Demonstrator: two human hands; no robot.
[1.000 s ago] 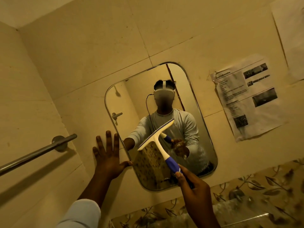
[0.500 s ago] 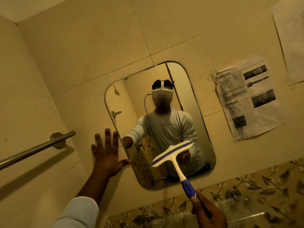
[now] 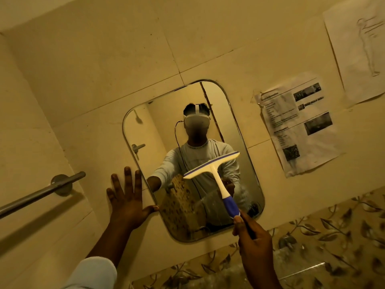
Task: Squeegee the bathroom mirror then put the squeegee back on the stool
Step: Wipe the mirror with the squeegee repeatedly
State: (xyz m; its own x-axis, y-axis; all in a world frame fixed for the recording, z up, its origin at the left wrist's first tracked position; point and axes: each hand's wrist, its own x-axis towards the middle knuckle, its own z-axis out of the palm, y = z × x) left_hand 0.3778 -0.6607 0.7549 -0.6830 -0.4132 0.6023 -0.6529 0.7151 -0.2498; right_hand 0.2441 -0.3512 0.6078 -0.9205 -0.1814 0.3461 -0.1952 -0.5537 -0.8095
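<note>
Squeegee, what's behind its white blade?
The mirror, showing the person's reflected grey shirt. The squeegee blade hides a strip of that reflection, so that bit cannot be seen.

We see the right hand (image 3: 253, 236) gripping the squeegee (image 3: 216, 176) by its blue handle, blade before the mirror (image 3: 145, 130). The left hand (image 3: 127, 197) lies flat on the wall, thumb touching the mirror's edge.

I saw the squeegee (image 3: 216, 176) before the mirror (image 3: 158, 126), the left hand (image 3: 127, 203) on the wall (image 3: 83, 80) beside its left edge, a sheet (image 3: 298, 126) to its right.
</note>
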